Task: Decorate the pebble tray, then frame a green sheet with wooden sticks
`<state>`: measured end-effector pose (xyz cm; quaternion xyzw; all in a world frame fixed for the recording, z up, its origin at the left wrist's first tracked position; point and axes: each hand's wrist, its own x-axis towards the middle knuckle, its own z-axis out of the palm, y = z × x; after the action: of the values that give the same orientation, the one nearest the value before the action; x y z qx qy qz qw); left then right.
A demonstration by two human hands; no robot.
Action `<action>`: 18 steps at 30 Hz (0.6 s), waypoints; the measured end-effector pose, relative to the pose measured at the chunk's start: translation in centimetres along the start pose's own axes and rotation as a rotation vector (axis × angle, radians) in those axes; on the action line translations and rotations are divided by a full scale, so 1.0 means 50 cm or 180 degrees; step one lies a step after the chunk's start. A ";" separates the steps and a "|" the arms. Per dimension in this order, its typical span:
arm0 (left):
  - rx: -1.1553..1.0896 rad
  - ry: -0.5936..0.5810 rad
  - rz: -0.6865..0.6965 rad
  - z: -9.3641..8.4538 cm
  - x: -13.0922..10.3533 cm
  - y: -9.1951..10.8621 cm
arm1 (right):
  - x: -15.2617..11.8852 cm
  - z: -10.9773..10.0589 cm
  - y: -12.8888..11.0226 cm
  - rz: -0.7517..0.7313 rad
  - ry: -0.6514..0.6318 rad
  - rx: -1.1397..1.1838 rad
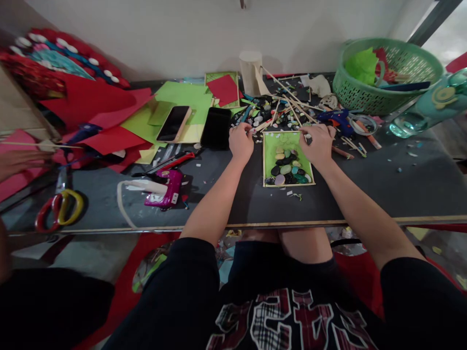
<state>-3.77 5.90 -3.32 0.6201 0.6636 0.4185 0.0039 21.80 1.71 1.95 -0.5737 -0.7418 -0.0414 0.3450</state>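
A green panel (270, 141) with a thin stick border lies on the dark table before me, and smooth coloured pebbles (286, 168) are grouped on its nearer part. Just off its upper left corner, my left hand (241, 142) is closed with its fingertips together, beside the heap of loose pebbles; whatever is between them is too small to name. My right hand (318, 145) bends over the panel's upper right corner. Its fingers are curled in a pinch, and what they hold, if anything, cannot be made out.
Sticks (292, 104) and pebbles litter the back, near a green basket (386, 95), a blue glue gun (337, 119) and a bottle (430, 109). Leftward are two phones (216, 127), coloured paper (109, 104), a purple tool (170, 188) and scissors (60, 209). Another person's hand (24, 164) is far left.
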 end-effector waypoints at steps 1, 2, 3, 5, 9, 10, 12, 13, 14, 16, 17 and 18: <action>-0.0046 0.0032 -0.0020 0.001 0.003 -0.003 | 0.000 0.000 0.002 -0.0002 0.0007 -0.0006; -0.0101 0.0063 -0.0034 0.002 0.006 -0.007 | 0.000 0.000 0.003 0.0004 0.0016 -0.0005; -0.0170 0.0087 -0.0049 0.002 0.009 -0.010 | 0.000 0.000 0.004 0.0012 0.0024 0.0005; -0.0330 0.0134 -0.0079 -0.001 0.015 -0.015 | 0.001 -0.001 0.006 0.0004 0.0000 0.0067; -0.0493 0.0141 -0.0060 -0.011 0.023 -0.019 | 0.003 0.002 0.009 -0.0061 -0.0135 0.0238; -0.0483 0.0096 -0.0051 -0.012 0.024 -0.018 | 0.004 0.003 0.011 -0.0068 -0.0150 0.0264; -0.0441 -0.0041 -0.0042 -0.012 0.023 -0.015 | 0.004 0.006 0.016 -0.0074 -0.0171 0.0297; -0.0419 -0.0128 -0.0021 -0.011 0.022 -0.013 | 0.004 0.007 0.018 -0.0071 -0.0191 0.0297; -0.0405 -0.0222 0.0021 -0.010 0.020 -0.010 | 0.004 0.008 0.021 -0.0056 -0.0224 0.0275; -0.0400 -0.0386 0.0155 -0.011 0.016 -0.004 | 0.005 0.009 0.024 -0.0005 -0.0338 0.0161; -0.0405 -0.0434 0.0225 -0.012 0.014 -0.001 | 0.006 0.008 0.024 0.0022 -0.0402 0.0082; -0.0417 -0.0444 0.0282 -0.014 0.010 0.003 | 0.007 0.007 0.023 0.0031 -0.0472 0.0007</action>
<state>-4.11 5.91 -2.52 0.6749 0.6049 0.4166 0.0722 22.62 2.57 1.50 -0.5784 -0.7625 0.0037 0.2899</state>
